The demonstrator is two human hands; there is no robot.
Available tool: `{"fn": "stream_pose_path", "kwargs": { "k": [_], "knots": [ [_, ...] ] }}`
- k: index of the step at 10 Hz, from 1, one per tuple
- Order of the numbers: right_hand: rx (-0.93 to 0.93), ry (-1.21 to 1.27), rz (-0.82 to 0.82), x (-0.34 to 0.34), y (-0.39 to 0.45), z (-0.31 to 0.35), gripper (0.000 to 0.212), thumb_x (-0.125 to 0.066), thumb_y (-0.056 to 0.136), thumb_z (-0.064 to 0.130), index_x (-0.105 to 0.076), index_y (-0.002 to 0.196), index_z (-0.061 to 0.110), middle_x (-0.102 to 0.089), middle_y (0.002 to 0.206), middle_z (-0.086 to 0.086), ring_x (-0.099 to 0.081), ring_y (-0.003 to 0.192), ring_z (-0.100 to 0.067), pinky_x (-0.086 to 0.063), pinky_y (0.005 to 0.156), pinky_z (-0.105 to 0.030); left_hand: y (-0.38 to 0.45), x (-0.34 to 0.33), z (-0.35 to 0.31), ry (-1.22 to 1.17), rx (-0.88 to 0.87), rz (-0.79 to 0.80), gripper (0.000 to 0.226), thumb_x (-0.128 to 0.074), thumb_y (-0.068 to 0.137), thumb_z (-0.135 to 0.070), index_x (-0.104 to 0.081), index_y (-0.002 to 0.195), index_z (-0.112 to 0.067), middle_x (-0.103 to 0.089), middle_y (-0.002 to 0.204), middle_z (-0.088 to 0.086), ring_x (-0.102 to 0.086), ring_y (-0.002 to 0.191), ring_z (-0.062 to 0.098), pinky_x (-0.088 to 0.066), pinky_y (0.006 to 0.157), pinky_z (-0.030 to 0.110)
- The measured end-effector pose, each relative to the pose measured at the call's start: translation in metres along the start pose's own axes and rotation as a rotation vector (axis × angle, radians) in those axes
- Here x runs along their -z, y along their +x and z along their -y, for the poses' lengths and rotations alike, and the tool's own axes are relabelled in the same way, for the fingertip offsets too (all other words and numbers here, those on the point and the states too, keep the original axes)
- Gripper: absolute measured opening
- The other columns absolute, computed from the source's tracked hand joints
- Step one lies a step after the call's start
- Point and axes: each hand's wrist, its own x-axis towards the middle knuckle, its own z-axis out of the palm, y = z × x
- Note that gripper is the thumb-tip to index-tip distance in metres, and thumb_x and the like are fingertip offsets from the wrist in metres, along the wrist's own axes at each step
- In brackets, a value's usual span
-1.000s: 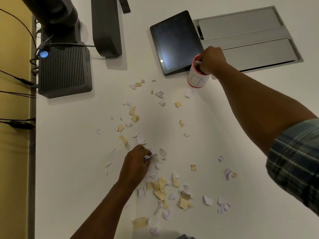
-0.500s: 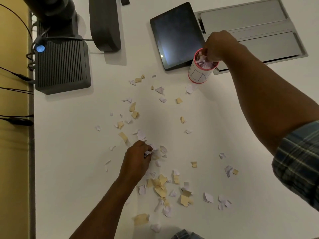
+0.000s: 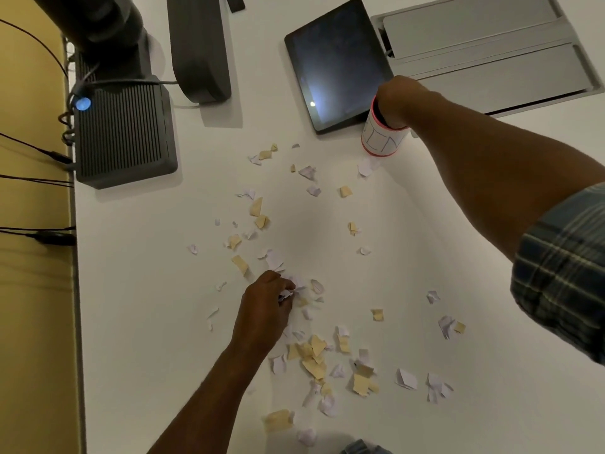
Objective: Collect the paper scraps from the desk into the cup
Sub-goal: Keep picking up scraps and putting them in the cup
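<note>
while the right hand (image 3: 394, 101) pushed curled fingers into the cup (image 3: 383, 137), the left hand (image 3: 266, 301) pinched scraps (image 3: 311, 355), so the cup could tip

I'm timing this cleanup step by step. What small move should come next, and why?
Probably lift the left hand and carry its pinched white scraps to the red-rimmed white paper cup. Its fingers already curl around scraps, while the right hand is pushed into the cup's mouth, so that hand likely needs to withdraw first.
</note>
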Motion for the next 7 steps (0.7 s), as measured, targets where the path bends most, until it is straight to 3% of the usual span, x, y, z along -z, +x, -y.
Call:
{"fn": "stream_pose_path", "kwargs": {
  "k": [1,2,3,4,5,6,7],
  "knots": [
    [-0.074,-0.042,0.066,0.015,-0.011,0.002,0.038,-0.064,0.087,0.011,-0.055,0.121,-0.003,-0.059,0.117,-0.023,-0.056,0.110,-0.040,-0.046,0.088,-0.043,0.001,0.002,-0.005,-0.010,-0.011,-0.013,0.018,-0.075,0.077,-0.012,-0.072,0.095,-0.010,-0.070,0.096,0.002,-0.061,0.080,0.005,-0.050,0.077,0.014],
    [-0.081,-0.001,-0.011,0.024,-0.017,-0.005,0.044,-0.070,0.083,0.015,-0.055,0.120,-0.004,-0.061,0.106,-0.023,-0.059,0.099,-0.038,-0.048,0.087,-0.043,0.009,0.010,-0.013,-0.054,-0.017,-0.040,0.016,-0.076,0.075,-0.008,-0.072,0.091,-0.010,-0.070,0.090,0.003,-0.063,0.078,0.009,-0.052,0.072,0.015],
    [-0.105,0.133,-0.230,0.026,-0.027,-0.012,0.032,-0.069,0.084,0.015,-0.061,0.107,-0.006,-0.058,0.091,-0.021,-0.058,0.084,-0.033,-0.048,0.081,-0.039,0.025,0.022,-0.024,-0.135,-0.034,-0.080,0.015,-0.076,0.074,-0.006,-0.071,0.087,-0.012,-0.069,0.086,0.003,-0.064,0.075,0.010,-0.050,0.068,0.010],
    [-0.138,0.277,-0.421,0.020,-0.046,-0.016,0.026,-0.068,0.086,0.018,-0.064,0.105,0.000,-0.066,0.101,-0.019,-0.064,0.091,-0.032,-0.051,0.083,-0.037,0.049,0.033,-0.042,-0.233,0.039,-0.071,0.015,-0.078,0.074,-0.013,-0.070,0.087,-0.016,-0.069,0.085,-0.003,-0.063,0.071,-0.001,-0.048,0.065,0.005],
    [-0.155,0.518,-0.677,-0.005,-0.078,-0.018,0.017,-0.063,0.087,0.026,-0.060,0.092,0.009,-0.063,0.094,-0.012,-0.060,0.082,-0.024,-0.052,0.074,-0.038,0.077,0.042,-0.064,-0.306,0.080,-0.050,0.014,-0.078,0.074,-0.024,-0.070,0.086,-0.022,-0.069,0.083,-0.010,-0.063,0.074,-0.006,-0.048,0.064,0.003],
    [-0.242,0.728,-0.719,-0.052,-0.125,-0.013,0.019,-0.063,0.086,0.032,-0.057,0.091,0.014,-0.060,0.085,-0.006,-0.056,0.075,-0.021,-0.049,0.071,-0.040,0.108,0.050,-0.094,-0.432,0.080,-0.015,0.014,-0.079,0.073,-0.030,-0.071,0.084,-0.027,-0.071,0.083,-0.011,-0.065,0.077,0.000,-0.051,0.069,0.009],
    [-0.250,0.809,-0.497,-0.105,-0.172,-0.002,0.026,-0.065,0.087,0.032,-0.059,0.108,0.018,-0.062,0.086,0.000,-0.059,0.078,-0.017,-0.050,0.074,-0.036,0.145,0.052,-0.128,-0.418,0.003,-0.030,0.015,-0.078,0.074,-0.027,-0.073,0.087,-0.022,-0.071,0.080,-0.007,-0.063,0.069,-0.002,-0.051,0.064,0.011]
  ]
}}
